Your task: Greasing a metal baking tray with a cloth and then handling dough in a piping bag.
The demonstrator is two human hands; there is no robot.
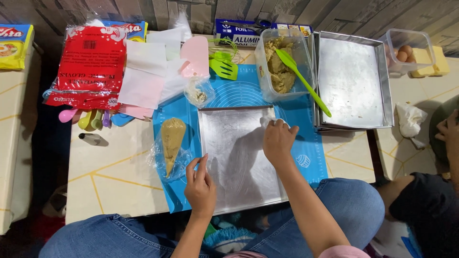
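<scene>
We find the shallow square silver metal baking tray [239, 172] at frame centre on the blue mat [306, 157], likely stiff, light and slippery; left hand [200, 185] open at its left rim, right hand [278, 141] pinching white paper [266, 120].

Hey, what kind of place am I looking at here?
Probably a home baking setup on a low table: a metal tray on a blue baking mat, a tub of dough and a filled piping bag.
</scene>
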